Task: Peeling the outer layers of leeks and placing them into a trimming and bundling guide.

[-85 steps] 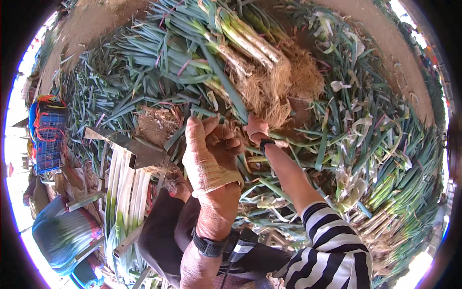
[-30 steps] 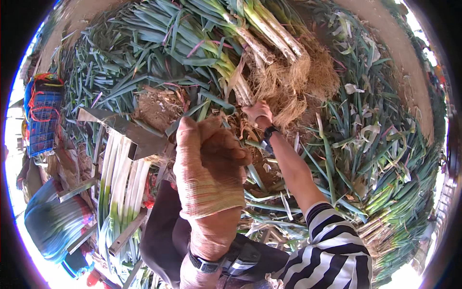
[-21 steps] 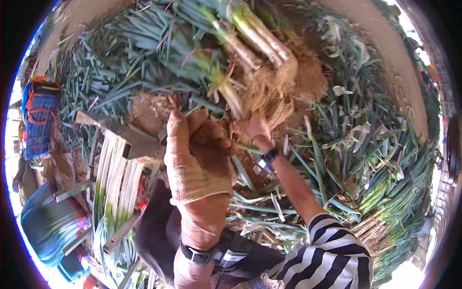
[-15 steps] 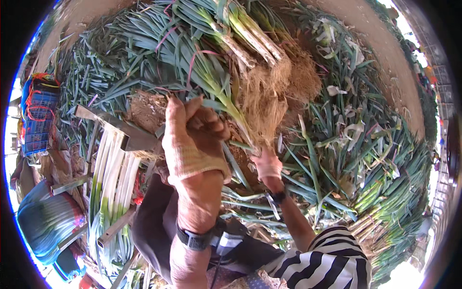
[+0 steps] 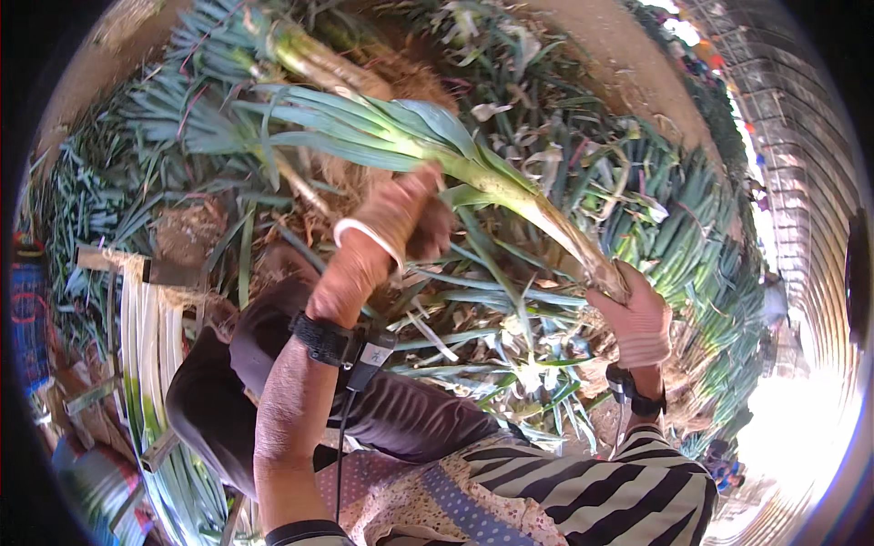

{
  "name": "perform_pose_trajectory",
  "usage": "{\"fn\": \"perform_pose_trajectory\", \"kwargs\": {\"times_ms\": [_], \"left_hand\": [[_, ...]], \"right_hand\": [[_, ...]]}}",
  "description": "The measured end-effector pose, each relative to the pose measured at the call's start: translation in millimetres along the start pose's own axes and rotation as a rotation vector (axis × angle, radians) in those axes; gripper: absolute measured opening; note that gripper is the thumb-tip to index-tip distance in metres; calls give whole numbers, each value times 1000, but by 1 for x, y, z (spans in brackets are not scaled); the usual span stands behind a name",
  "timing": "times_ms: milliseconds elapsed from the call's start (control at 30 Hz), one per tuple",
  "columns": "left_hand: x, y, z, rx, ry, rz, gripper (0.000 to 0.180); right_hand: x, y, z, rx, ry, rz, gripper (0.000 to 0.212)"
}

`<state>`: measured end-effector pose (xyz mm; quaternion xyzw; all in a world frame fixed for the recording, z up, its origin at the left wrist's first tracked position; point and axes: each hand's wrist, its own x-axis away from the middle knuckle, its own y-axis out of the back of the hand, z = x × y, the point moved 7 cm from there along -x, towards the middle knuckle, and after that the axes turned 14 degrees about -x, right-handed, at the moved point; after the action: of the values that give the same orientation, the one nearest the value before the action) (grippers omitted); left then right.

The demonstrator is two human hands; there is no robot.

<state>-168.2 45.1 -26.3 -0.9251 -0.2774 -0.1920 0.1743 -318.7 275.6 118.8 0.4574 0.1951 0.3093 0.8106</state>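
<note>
A long leek [image 5: 473, 173] with green leaves and a pale, soil-stained stalk lies slantwise in front of me. My left hand [image 5: 387, 227], in a thin pinkish glove, grips it around the middle where the leaves meet the stalk. My right hand [image 5: 637, 314], gloved too, is closed on the dirty root end at the lower right. The leaves fan out toward the upper left, over a heap of more leeks [image 5: 300, 55] with brown roots.
Cut green leaf trimmings [image 5: 692, 227] are piled all around. Cleaned white leeks [image 5: 150, 337] lie in a row at my left beside a wooden block [image 5: 118, 264]. A blue crate [image 5: 27, 309] stands at the far left. Bare soil [image 5: 628, 82] lies beyond.
Both hands have pulled one leek off the heap. My right hand moved down and right to its root end; my left hand shifted right onto its middle.
</note>
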Motion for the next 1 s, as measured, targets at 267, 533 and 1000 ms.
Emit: {"fn": "perform_pose_trajectory", "kwargs": {"times_ms": [267, 533, 1000], "left_hand": [[14, -48, -13, 389, -390, 264, 75], [29, -16, -43, 651, -615, 79, 37], [-1, -14, 23, -114, -406, 67, 27]], "right_hand": [[52, 11, -12, -358, -11, -142, 52], [46, -46, 25, -264, 253, -287, 47], [23, -74, 12, -575, 216, -143, 46]]}}
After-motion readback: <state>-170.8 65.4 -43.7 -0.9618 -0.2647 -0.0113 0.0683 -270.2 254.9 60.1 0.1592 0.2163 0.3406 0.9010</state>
